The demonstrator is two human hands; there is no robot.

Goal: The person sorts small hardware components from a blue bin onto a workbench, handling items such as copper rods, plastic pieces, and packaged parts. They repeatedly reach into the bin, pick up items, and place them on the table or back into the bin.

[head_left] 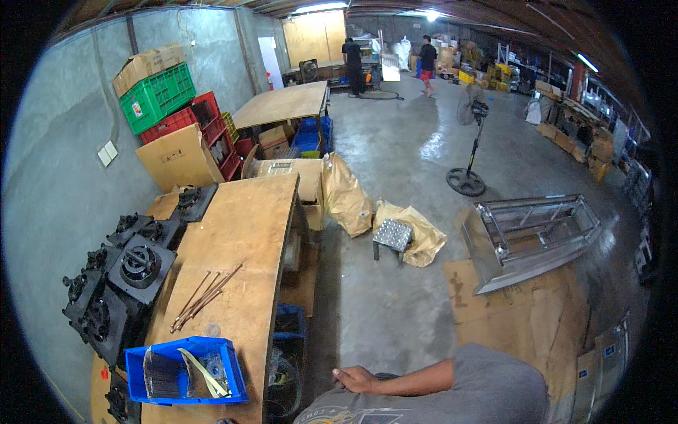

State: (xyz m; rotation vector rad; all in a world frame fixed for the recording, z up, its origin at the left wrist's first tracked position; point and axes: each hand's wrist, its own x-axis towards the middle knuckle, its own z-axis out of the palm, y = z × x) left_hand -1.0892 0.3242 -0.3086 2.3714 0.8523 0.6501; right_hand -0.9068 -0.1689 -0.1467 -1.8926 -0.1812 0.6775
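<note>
My right hand (357, 379) is in front of my body at the bottom, its forearm reaching leftward from a grey sleeve. The fingers are curled closed; whatever they may hold is hidden. My left hand is not in view. Left of my right hand stands a long wooden table (244, 230). On its near end sits a blue plastic bin (236, 367) with cardboard pieces and pale strips inside. Several thin copper-coloured rods (208, 297) lie in a loose bundle beyond the bin. Black gas burner units (140, 267) are crowded along the table's left side.
A small metal-topped stool (393, 234) stands ahead beside crumpled brown paper (424, 240). Right of it, a steel frame (533, 240) rests by flattened cardboard (515, 311). A pedestal fan (470, 141) stands farther off. Stacked crates (159, 99) line the left wall. Two people (427, 60) are at the back.
</note>
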